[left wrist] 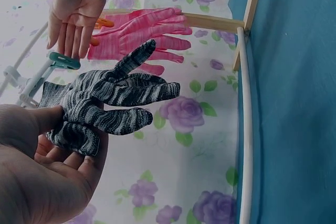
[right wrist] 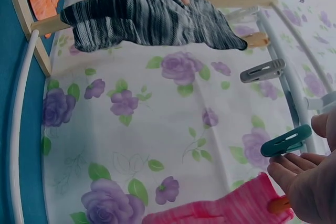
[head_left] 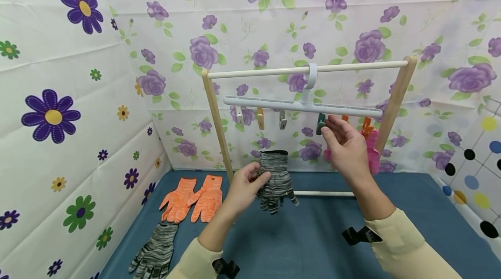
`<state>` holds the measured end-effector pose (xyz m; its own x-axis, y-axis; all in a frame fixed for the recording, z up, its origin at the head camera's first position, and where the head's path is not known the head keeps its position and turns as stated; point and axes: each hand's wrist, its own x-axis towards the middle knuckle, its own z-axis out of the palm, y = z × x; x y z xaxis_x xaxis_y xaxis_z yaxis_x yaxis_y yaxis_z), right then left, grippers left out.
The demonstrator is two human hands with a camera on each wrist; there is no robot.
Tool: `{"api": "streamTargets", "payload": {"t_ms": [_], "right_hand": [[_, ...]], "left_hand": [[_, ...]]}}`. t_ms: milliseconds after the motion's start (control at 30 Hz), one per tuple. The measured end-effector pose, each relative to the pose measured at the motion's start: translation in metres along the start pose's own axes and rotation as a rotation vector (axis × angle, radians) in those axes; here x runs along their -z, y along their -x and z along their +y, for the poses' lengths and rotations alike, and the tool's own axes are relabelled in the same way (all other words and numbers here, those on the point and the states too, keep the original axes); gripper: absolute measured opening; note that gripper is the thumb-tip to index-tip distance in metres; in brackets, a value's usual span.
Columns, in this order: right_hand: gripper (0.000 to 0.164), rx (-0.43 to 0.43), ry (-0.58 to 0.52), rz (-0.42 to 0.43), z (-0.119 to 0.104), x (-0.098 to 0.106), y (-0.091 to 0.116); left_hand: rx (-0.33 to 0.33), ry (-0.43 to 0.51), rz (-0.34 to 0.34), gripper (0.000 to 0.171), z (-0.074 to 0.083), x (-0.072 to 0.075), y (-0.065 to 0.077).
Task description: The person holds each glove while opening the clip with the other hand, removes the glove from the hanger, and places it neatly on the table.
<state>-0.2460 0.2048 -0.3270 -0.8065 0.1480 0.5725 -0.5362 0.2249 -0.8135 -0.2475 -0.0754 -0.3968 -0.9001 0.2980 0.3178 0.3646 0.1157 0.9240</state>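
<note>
My left hand (head_left: 244,187) pinches a grey-and-black striped knit glove (head_left: 275,179) between thumb and fingers, near its cuff. In the head view the glove hangs upright below the hanger, fingers downward. My right hand (head_left: 348,146) is raised at a dark green clothespin (right wrist: 286,140) on the light grey hanger (head_left: 274,104). Its fingers are extended, with the fingertips right at the clothespin and the thumb apart from them. To the right of that hand, a pink glove (left wrist: 142,35) hangs from orange clothespins (head_left: 366,127), partly hidden by the hand in the head view.
The hanger hooks over the white rail of a wooden-sided rack (head_left: 395,101). A white clothespin (head_left: 239,114), a tan one (head_left: 260,118) and a grey one (head_left: 283,119) hang along its left half. Two orange gloves (head_left: 207,198) and another grey-striped glove (head_left: 156,248) lie on the blue table (head_left: 297,244).
</note>
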Motion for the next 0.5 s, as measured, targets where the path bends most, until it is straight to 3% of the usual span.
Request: {"api": "streamTargets", "payload": {"t_ms": [500], "right_hand": [[0.053, -0.007, -0.018, -0.004, 0.001, 0.004, 0.004]], "left_hand": [[0.020, -0.054, 0.047, 0.039, -0.010, 0.024, 0.019]]}}
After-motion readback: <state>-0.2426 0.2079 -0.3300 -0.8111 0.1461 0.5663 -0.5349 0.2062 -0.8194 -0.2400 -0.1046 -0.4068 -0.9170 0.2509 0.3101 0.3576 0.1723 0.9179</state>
